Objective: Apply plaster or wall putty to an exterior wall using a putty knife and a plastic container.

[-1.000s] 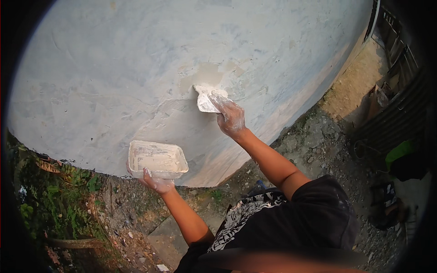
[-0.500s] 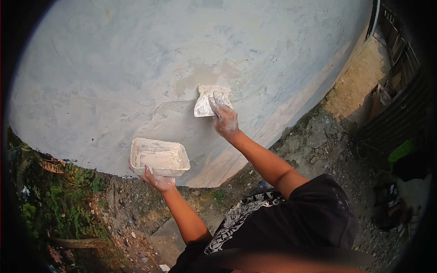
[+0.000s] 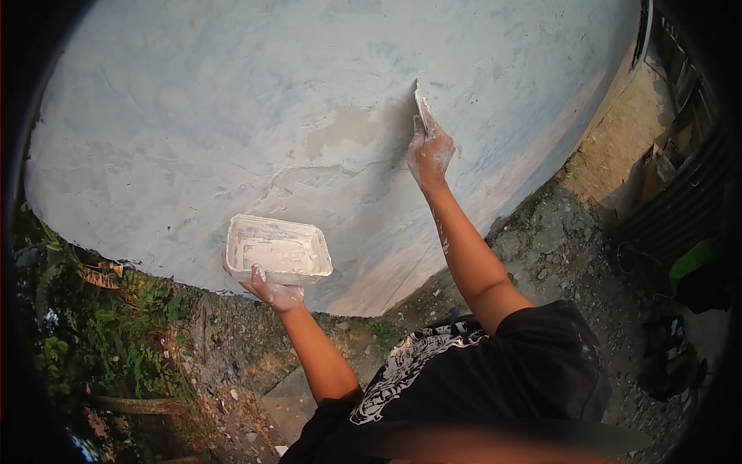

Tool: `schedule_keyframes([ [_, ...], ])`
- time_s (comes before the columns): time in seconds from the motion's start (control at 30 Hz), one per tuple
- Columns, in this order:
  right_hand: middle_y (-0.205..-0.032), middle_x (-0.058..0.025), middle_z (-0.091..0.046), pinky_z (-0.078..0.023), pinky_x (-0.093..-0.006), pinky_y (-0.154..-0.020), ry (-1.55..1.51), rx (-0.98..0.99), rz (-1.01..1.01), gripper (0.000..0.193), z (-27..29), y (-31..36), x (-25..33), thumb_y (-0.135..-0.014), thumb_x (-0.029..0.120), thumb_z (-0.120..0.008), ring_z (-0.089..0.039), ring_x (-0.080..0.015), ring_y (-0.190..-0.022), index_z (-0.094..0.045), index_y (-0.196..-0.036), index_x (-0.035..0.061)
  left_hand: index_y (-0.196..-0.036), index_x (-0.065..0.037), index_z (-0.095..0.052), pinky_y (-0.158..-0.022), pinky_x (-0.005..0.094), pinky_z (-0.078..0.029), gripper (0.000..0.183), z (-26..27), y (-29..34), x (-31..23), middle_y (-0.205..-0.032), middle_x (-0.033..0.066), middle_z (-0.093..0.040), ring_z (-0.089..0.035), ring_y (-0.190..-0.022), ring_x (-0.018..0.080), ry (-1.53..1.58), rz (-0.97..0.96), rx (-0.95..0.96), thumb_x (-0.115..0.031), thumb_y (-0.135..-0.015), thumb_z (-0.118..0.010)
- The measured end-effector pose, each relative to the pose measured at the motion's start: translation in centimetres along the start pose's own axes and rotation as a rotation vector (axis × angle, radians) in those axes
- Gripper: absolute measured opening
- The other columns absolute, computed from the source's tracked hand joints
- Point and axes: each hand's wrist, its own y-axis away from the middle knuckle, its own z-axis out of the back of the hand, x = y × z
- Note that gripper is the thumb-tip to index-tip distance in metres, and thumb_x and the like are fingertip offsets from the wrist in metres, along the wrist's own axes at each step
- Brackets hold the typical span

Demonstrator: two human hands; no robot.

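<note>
Right hand (image 3: pixel 430 153) grips a flat white-smeared scraper blade (image 3: pixel 423 108) against the pale plastered wall (image 3: pixel 232 116); at seven o'clock, left hand (image 3: pixel 270 290) fingers clasp a rectangular white plastic tray (image 3: pixel 278 249).

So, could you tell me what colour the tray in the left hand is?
White, smeared with pale putty; the tray shows in the head view.

The tray (image 3: pixel 278 249) is a shallow white rectangular container, smeared inside with pale putty, held roughly level from beneath by the left hand (image 3: pixel 270 290) at the near left, just in front of the wall's lower part. The scraper (image 3: pixel 423 112) is a thin flat blade coated in white putty, held by the right hand (image 3: pixel 430 155) farther off and to the right. It stands nearly upright, seen almost edge-on, its blade against the grey-white wall (image 3: pixel 193 116) beside a tan patch (image 3: pixel 340 131).
</note>
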Motion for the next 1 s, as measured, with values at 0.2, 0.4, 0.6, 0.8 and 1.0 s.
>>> schedule_keyframes([
  [0.2, -0.095, -0.0165, -0.068, -0.052, -0.0471, -0.07, -0.132, 0.579, 0.307, 0.053, 0.3, 9.3, 2.6, -0.076, -0.006, -0.062, -0.065, -0.0375, -0.085, -0.062, -0.126, 0.0114, -0.148, -0.01, -0.033, -0.106, 0.0557, -0.041, 0.076, 1.2, -1.3, 0.4, -0.147, 0.0171, -0.039, -0.041, -0.133, 0.0389, 0.039, 0.092, -0.083, -0.048, -0.085, -0.05],
  [0.4, -0.102, -0.0223, -0.068, -0.053, -0.0399, -0.076, -0.181, 0.305, 0.097, 0.041, 3.1, 3.5, -0.5, -0.082, -0.007, -0.06, -0.067, -0.0385, -0.092, -0.062, -0.122, 0.0032, -0.149, -0.01, -0.032, -0.107, 0.0551, -0.04, 0.077, 1.0, -1.3, -0.3, -0.148, 0.0166, -0.037, -0.041, -0.134, 0.0382, 0.05, 0.09, -0.034, -0.051, -0.086, -0.049],
  [0.6, -0.102, -0.0237, -0.067, -0.053, -0.0394, -0.078, -0.051, 0.045, 0.129, 0.056, -1.1, -0.2, -2.7, -0.08, -0.007, -0.059, -0.065, -0.0402, -0.09, -0.057, -0.134, 0.0083, -0.149, -0.01, -0.032, -0.107, 0.0546, -0.04, 0.077, -0.2, -0.2, -0.1, -0.148, 0.0167, -0.037, -0.041, -0.134, 0.0381, 0.033, 0.157, -0.108, -0.051, -0.086, -0.048],
  [0.8, -0.107, -0.0203, -0.068, -0.053, -0.0404, -0.079, -0.094, 0.43, 0.497, 0.06, 1.5, 4.6, -1.5, -0.077, -0.007, -0.061, -0.066, -0.0389, -0.095, -0.058, -0.133, 0.0145, -0.149, -0.01, -0.032, -0.107, 0.0547, -0.04, 0.076, -0.2, -1.3, 0.9, -0.147, 0.0172, -0.038, -0.041, -0.133, 0.0382, 0.073, 0.178, -0.034, -0.05, -0.086, -0.048],
  [1.0, -0.093, -0.0211, -0.07, -0.05, -0.0338, -0.071, -0.08, -0.001, -0.193, 0.026, 4.2, -4.0, -4.7, -0.096, 0.014, -0.059, -0.066, -0.0239, -0.078, -0.065, -0.114, -0.0048, -0.147, -0.008, -0.034, -0.104, 0.0543, -0.044, 0.074, -1.5, -1.6, 2.0, -0.145, 0.0181, -0.04, -0.043, -0.131, 0.0383, 0.03, 0.022, 0.077, -0.044, -0.085, -0.052],
])
